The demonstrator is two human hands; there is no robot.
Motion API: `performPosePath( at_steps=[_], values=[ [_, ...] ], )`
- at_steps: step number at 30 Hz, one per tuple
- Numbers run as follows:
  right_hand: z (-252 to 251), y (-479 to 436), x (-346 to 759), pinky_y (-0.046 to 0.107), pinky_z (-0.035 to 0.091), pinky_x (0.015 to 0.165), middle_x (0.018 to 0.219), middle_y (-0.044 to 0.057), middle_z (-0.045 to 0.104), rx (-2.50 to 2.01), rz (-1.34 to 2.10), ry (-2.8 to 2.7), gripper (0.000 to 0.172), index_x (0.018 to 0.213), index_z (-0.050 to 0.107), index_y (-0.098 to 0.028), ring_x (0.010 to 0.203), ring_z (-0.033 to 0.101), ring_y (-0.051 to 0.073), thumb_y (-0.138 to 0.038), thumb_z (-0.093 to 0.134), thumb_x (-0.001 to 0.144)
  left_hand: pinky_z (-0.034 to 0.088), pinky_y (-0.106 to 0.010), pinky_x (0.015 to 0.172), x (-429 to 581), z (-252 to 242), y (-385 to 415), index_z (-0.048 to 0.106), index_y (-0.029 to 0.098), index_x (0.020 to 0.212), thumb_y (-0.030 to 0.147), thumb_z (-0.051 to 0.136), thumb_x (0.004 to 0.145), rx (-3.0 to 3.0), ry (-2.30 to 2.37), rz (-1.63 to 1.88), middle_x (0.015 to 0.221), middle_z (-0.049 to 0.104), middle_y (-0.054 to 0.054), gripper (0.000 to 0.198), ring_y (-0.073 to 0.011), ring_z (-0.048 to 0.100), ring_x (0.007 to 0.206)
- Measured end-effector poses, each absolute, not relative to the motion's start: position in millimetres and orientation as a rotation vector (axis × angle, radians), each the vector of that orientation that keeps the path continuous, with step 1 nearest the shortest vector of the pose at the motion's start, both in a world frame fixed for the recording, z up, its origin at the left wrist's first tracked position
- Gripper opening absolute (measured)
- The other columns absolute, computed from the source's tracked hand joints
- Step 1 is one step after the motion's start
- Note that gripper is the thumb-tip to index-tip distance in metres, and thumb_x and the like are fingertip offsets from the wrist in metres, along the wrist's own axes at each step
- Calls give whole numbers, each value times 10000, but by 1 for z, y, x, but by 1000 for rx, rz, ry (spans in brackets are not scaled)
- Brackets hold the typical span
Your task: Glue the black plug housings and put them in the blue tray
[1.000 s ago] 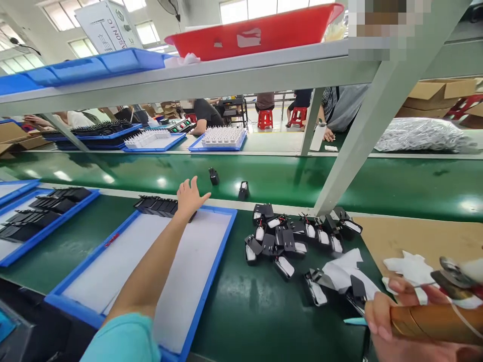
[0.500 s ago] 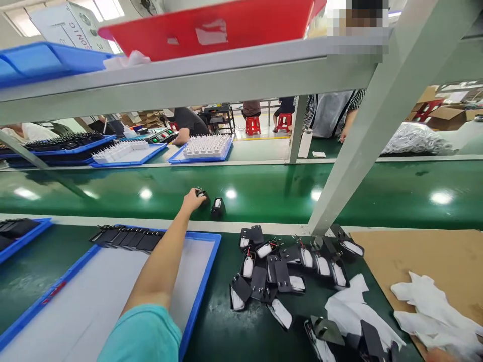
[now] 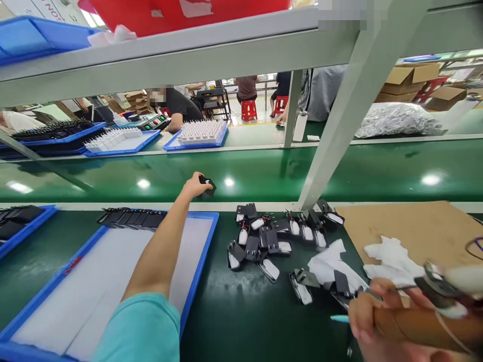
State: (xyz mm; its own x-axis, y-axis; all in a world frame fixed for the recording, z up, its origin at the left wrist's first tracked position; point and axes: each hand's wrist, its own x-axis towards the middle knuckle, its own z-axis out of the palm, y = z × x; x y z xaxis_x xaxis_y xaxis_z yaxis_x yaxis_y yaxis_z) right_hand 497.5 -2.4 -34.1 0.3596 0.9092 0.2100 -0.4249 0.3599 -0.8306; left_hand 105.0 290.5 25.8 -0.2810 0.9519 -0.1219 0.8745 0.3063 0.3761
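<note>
While left hand [image 3: 195,185] fingers pinch a small black part [image 3: 209,185], right hand [image 3: 368,318] fingers clasp a brown-handled tool [image 3: 415,324]

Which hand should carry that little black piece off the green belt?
Left, most likely. The left hand grips the black piece over the green belt, while the right hand is busy, wrapped round a brown tool handle far from it.

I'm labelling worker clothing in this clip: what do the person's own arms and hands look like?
Both are bare: no gloves, rings or watch show. The left hand has a bare forearm and a short turquoise sleeve at the upper arm. The right hand shows only its fingers and part of its back; its arm and sleeve are out of view.
</note>
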Motion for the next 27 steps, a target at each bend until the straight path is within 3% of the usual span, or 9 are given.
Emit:
performPosePath(
  at_steps=[5,8,13,18,21,24,27],
  values=[
    [-11,-6,482,295,415,376,1027,25,534,-546,1021,-880,432,1178,548,-356,450,495,98,-597,499,823,493,-274,622,120,90,185,458,286,1236,497,682,681,1938,1998,356,1021,638,-24,634,-190,632,731],
    [-9,-4,485,296,429,401,1070,40,521,-462,1022,-902,410,1212,547,-305,488,523,98,-498,487,856,471,-244,557,155,98,99,456,281,1215,471,677,694,2014,1726,276,892,650,19,596,-162,607,631],
    [-9,-2,482,295,427,418,1100,38,519,-406,1024,-913,379,1215,546,-297,505,534,99,-426,479,865,473,-280,674,226,44,12,494,284,1175,336,635,704,2179,1506,83,1006,657,1,494,-216,644,795],
    [-7,1,481,293,424,420,1091,34,540,-380,1020,-907,344,1184,546,-292,498,535,100,-398,508,858,490,-372,723,258,3,4,469,215,1254,448,568,782,2195,1631,58,1191,596,-93,535,-292,652,874],
    [-6,2,480,290,422,421,1090,35,544,-390,1014,-893,329,1168,541,-288,499,538,101,-395,511,857,483,-410,837,252,2,4,423,214,1340,581,537,805,2104,1578,133,1338,519,-115,659,-318,618,1031],
    [-7,2,481,290,430,424,1093,33,544,-384,1017,-892,330,1169,538,-293,501,542,101,-394,510,856,479,-356,885,231,7,2,325,260,1434,574,541,821,1987,1436,213,1390,491,-91,722,-290,547,1177],
    [-8,2,481,292,444,430,1096,33,543,-384,1022,-907,342,1187,532,-302,506,548,100,-399,509,860,514,-290,764,208,8,0,294,277,1458,457,522,860,1837,1332,186,1230,600,-78,665,-225,607,1046]
  ],
)
